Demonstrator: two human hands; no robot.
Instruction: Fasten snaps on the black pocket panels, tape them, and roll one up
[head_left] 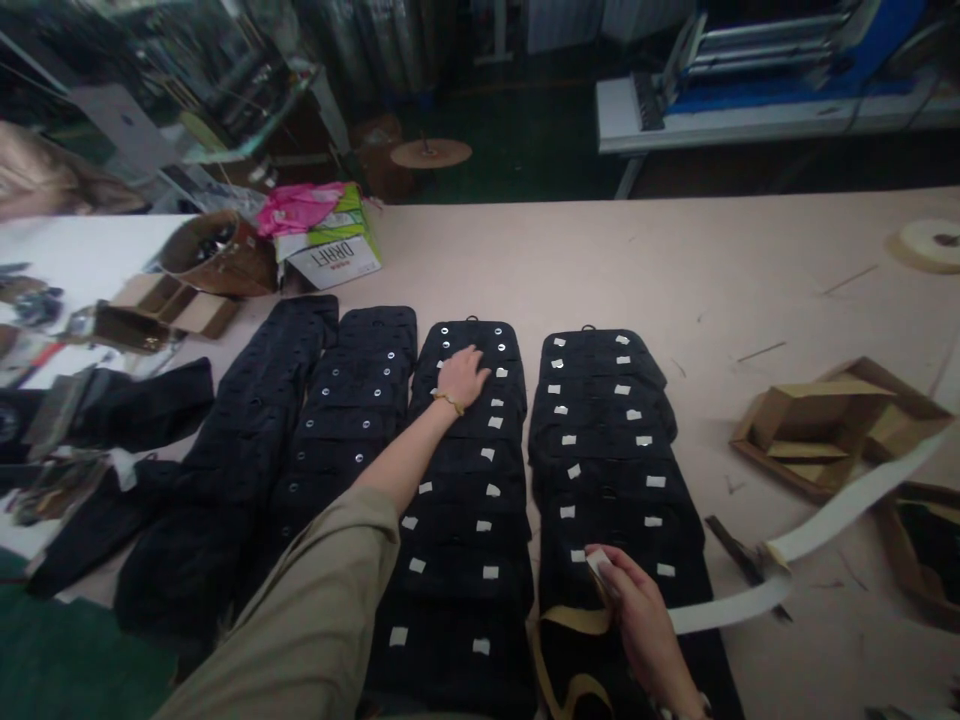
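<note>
Overlapping black fabric pieces lie in columns on the table. My left hand point(463, 378) rests near the top of one column point(454, 455), fingers stretched out over the cloth. Small white tape squares point(490, 573) sit in pairs down this column, and bare metal eyelets point(501, 347) show at its top. Over the lower part of the right-hand column point(611, 465), which also bears white squares, my right hand point(641, 615) pinches the end of a white tape strip point(724, 608). A tan backing strip point(574, 622) curls beneath that hand.
Cardboard boxes point(810, 425) stand at the right, with a tape roll point(934, 245) behind them. A dark tool, perhaps scissors point(739, 555), lies under the tape. At the back left are a printed carton point(337, 262) and a brown bin point(251, 265). Loose threads lie about.
</note>
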